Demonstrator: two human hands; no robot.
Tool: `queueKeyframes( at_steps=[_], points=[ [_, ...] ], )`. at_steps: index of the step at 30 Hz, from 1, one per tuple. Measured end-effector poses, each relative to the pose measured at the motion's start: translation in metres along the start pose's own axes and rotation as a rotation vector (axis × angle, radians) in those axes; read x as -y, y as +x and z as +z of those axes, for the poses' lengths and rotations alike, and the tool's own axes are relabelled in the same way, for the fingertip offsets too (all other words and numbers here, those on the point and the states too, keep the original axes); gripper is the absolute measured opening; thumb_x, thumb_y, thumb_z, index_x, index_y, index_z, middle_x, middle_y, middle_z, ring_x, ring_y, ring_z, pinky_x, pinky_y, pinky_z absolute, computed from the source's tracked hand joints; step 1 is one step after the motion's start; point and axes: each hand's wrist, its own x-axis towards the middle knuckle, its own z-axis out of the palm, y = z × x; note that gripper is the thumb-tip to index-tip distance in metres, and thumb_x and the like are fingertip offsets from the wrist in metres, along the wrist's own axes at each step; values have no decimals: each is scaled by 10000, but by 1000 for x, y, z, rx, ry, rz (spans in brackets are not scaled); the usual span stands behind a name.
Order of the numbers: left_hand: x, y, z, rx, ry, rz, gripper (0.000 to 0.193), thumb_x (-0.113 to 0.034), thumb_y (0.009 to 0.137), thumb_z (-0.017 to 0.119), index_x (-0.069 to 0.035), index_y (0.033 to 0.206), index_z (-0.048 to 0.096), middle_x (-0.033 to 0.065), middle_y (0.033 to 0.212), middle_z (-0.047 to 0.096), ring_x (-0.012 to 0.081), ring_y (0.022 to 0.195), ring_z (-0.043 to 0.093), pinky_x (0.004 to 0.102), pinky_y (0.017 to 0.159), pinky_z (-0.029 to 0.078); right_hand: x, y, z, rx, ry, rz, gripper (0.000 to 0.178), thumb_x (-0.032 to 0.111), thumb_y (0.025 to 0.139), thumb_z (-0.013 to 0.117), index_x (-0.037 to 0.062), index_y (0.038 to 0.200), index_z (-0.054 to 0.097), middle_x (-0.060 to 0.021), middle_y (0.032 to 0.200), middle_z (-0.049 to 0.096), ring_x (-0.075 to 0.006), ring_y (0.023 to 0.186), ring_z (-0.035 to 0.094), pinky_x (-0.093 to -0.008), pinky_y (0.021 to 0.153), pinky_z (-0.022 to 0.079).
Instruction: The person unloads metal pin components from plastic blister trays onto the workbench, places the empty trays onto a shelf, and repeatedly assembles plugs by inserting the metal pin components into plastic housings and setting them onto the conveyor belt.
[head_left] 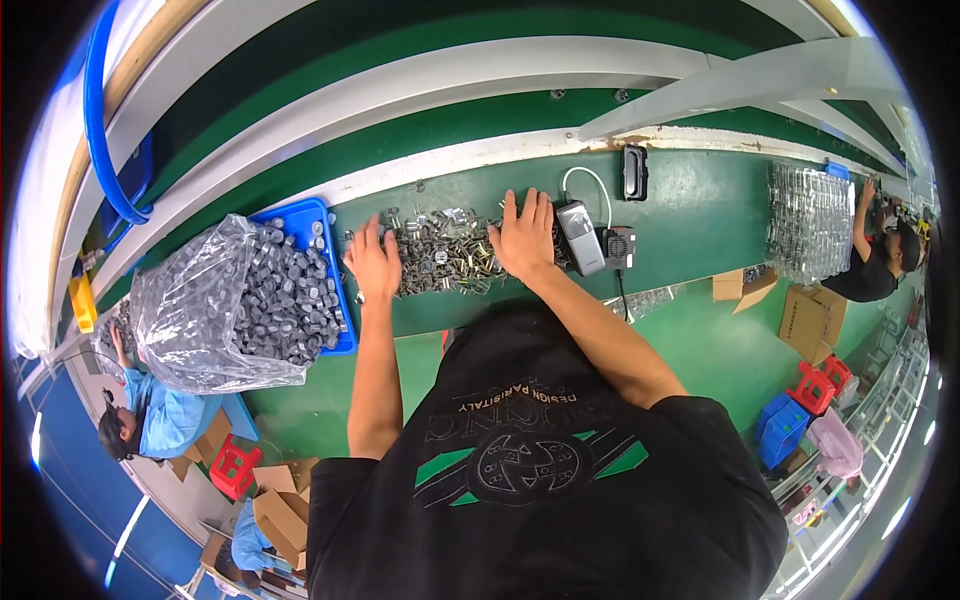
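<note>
Green bench (700,220) over green floor (690,325), co-workers at both sides, including one in blue (170,420) and one in black (870,268). Count: one blue tray (300,215), one clear bag (190,310), one power bank (580,238), one black case (635,173), grey caps (290,300) and metal parts (445,258) too many to count. Parts lie heaped on the bench between left hand (374,265) and right hand (525,240), touching both, fingers spread; can't tell what's under the palms.

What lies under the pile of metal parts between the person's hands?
The green tabletop shows around the pile of metal parts; whatever lies directly beneath the parts is covered.
</note>
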Motion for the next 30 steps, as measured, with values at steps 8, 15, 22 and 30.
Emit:
queueKeyframes(
  at_steps=[8,15,22,30],
  points=[
    [-38,13,6,-133,-45,222,531,-240,877,564,-68,1359,423,111,1443,370,327,1347,300,490,1060,274,-1,0,-8,-70,83,-82,590,344,863,579,-11,1305,415,-305,1336,340,-489,1272,302,-564,1071,233],
    [-59,16,15,234,-8,326,470,-279,916,502,-65,1331,450,127,1392,433,285,1317,358,437,1064,302,-24,-33,-38,-31,190,-347,597,248,797,641,71,1322,420,-224,1325,386,-430,1240,362,-508,1053,276],
    [-59,-30,4,49,-145,413,348,-152,856,566,-78,1196,573,114,1289,516,303,1220,444,428,1024,326,-84,-47,-39,3,-45,64,788,185,771,676,55,1429,262,-258,1305,382,-379,1035,488,-423,871,427],
    [-65,-67,2,-22,-267,246,366,-64,798,560,-64,1163,586,131,1256,518,319,1155,483,424,987,368,-94,-45,-31,-77,-30,184,805,221,778,690,-17,1410,253,-252,1231,415,-375,1011,501,-439,849,434]
  ],
)
